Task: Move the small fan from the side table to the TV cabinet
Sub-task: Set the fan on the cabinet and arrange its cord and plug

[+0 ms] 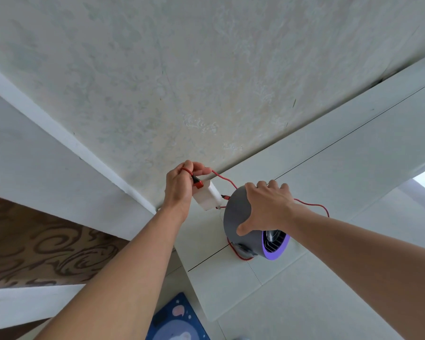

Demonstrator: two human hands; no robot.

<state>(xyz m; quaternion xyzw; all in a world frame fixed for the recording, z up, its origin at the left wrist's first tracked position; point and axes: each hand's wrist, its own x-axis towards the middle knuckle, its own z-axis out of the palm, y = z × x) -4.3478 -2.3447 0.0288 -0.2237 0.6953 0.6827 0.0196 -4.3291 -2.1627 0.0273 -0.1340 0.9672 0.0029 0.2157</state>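
A white cabinet (341,168) is seen running along the wall (182,69). On its top, near the left end, the fan (243,224) is stood upright, gripped over its crown by the right hand (268,207). The adapter (207,196) is pinched in the left hand (179,187), with the red cable (227,181) looped around a finger. Placement appears nearly done; next, the fan should be released and the adapter and cable set down beside it.

one small fan (241,217), one white charger (210,197), one red cable (225,179), two hands: left hand (179,190), right hand (268,207), one blue mat (174,317).
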